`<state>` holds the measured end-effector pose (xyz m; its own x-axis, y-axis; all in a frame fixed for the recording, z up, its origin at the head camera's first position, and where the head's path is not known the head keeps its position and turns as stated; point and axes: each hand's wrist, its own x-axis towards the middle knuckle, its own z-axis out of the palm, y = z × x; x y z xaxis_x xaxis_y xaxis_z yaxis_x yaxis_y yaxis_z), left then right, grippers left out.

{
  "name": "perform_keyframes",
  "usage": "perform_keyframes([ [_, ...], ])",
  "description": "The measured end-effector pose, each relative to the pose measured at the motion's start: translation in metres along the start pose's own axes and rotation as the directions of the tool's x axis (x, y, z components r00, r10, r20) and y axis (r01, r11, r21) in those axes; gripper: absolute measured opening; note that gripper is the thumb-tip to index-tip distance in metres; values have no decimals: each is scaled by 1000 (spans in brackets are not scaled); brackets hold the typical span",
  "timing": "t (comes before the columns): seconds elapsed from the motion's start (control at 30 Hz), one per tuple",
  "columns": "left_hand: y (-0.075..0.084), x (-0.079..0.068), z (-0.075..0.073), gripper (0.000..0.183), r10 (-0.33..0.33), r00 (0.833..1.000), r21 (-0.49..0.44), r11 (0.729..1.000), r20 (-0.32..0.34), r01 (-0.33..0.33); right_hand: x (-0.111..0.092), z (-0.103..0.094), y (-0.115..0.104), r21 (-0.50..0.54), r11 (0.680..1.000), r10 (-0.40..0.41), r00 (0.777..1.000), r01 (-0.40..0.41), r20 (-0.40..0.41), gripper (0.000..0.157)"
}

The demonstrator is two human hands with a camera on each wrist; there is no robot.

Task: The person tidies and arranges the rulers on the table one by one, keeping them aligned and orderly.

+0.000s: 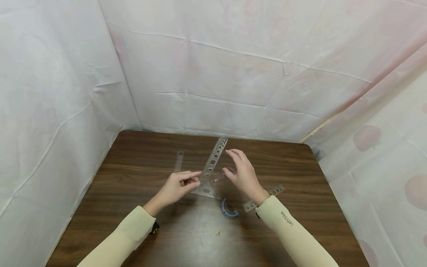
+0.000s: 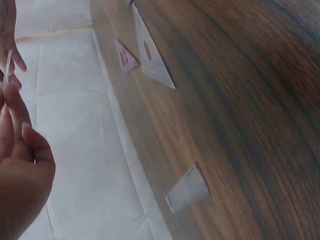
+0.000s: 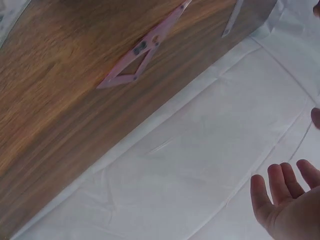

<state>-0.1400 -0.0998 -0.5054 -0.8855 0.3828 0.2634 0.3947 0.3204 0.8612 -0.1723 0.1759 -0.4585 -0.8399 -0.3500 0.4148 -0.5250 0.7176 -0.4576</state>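
My left hand pinches the lower end of a clear stencil ruler, which tilts up and away to the right over the table. In the left wrist view the ruler shows only as a thin edge beside the fingers. My right hand is just right of the ruler with its fingers spread and relaxed, holding nothing. A clear set square lies below the ruler. Behind it a small pinkish set square lies flat, partly covered by the right hand in the head view.
A blue-marked protractor lies nearer the front. Another clear stencil ruler lies partly under the right forearm. At the left, a plain clear ruler rests on the brown wooden table. White curtains hang around the table's back and sides.
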Motion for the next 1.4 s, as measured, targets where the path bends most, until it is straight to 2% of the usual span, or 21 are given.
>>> perform_keyframes([
  [0.17, 1, 6, 1, 39, -42, 993, -47, 998, -108, 37, -1, 10, -9, 25, 999, -41, 995, 39, 88, 79],
  [0.33, 3, 11, -1, 40, -112, 981, -94, 991, -157, 98, -1, 21, -16, 28, 996, -92, 985, 89, 144, 88],
  [0.5, 3, 13, -2, 42, -151, 974, -115, 984, -167, 133, -2, 32, -21, 37, 996, -91, 980, 86, 176, 92],
  [0.67, -1, 14, -1, 42, -157, 971, -127, 983, -179, 136, 3, 38, -26, 72, 995, -88, 973, 74, 214, 97],
  [0.8, -3, 14, 0, 43, -160, 970, -121, 983, -181, 139, 6, 41, -25, 70, 994, -99, 972, 86, 215, 99],
  [1.13, -7, 11, -1, 43, -160, 974, -125, 982, -164, 140, 7, 49, -20, 111, 989, -118, 966, 95, 230, 97],
  [1.4, -15, 13, -4, 42, -202, 964, -140, 974, -171, 180, 9, 60, -19, 177, 984, -19, 955, -36, 295, 93],
])
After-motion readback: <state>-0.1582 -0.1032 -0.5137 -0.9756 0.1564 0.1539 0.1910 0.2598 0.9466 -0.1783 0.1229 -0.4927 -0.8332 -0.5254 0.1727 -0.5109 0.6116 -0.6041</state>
